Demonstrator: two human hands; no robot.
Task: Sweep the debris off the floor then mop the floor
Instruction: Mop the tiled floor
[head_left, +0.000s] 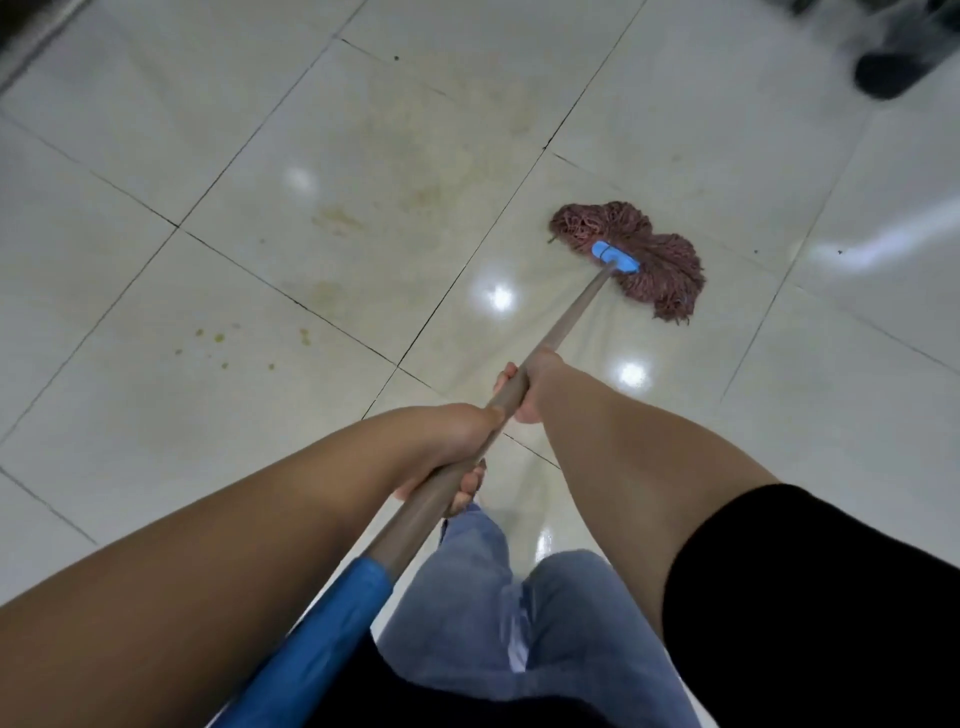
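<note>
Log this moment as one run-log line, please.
phase: mopping | left hand, right hand: grip mop handle | mop head: on tile floor | stains: unmopped

Tiled floor (156, 441): mop head (631, 257), brownish stains (332, 221), possibly greenish specks (218, 339).

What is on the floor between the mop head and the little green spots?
In the head view, between the mop head and the green spots lie pale tiles with a brownish smear and dark grout lines; nothing else sits there.

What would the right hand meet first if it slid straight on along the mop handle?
Bare handle, then the blue clamp on the mop head; nothing else seems to lie ahead of the right hand.
</note>
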